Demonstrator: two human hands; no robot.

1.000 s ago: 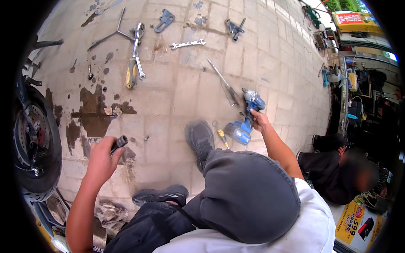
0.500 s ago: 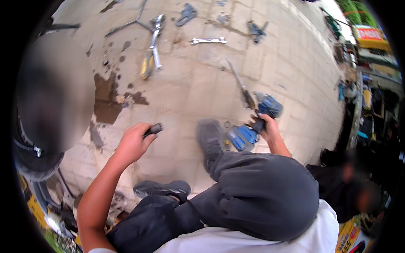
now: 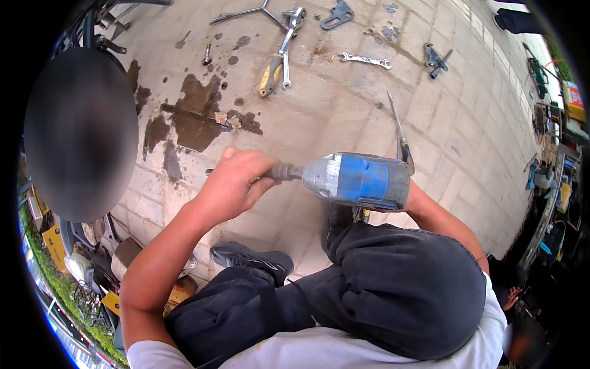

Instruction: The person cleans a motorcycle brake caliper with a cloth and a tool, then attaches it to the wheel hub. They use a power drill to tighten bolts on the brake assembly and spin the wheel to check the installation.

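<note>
My left hand (image 3: 236, 178) grips a dark metal socket (image 3: 284, 172) at the nose of a blue and silver cordless impact wrench (image 3: 362, 182). My right hand (image 3: 410, 195), mostly hidden behind the tool's body, holds it from the right. The tool is raised horizontally over my lap, pointing left. Beyond it on the paving lie a ratchet (image 3: 297, 18), a yellow-handled tool (image 3: 270, 76), an open-end wrench (image 3: 364, 60), a three-armed wrench (image 3: 264, 10), a grey metal bracket (image 3: 338, 16), a dark clamp-like piece (image 3: 435, 58) and a long thin tool (image 3: 396, 120).
Dark motorcycle parts (image 3: 92, 27) stand at the left, largely blurred out. A dark-clothed person (image 3: 510, 283) is close at lower right, and someone's trousered leg (image 3: 516, 18) shows top right. Water stains (image 3: 196, 117) mark the paving (image 3: 473, 135). Cluttered shelves (image 3: 559, 184) line the right.
The impact wrench has been lifted from near the paving and turned sideways in my right hand. My left hand has moved right and up, bringing the socket onto the tool's nose.
</note>
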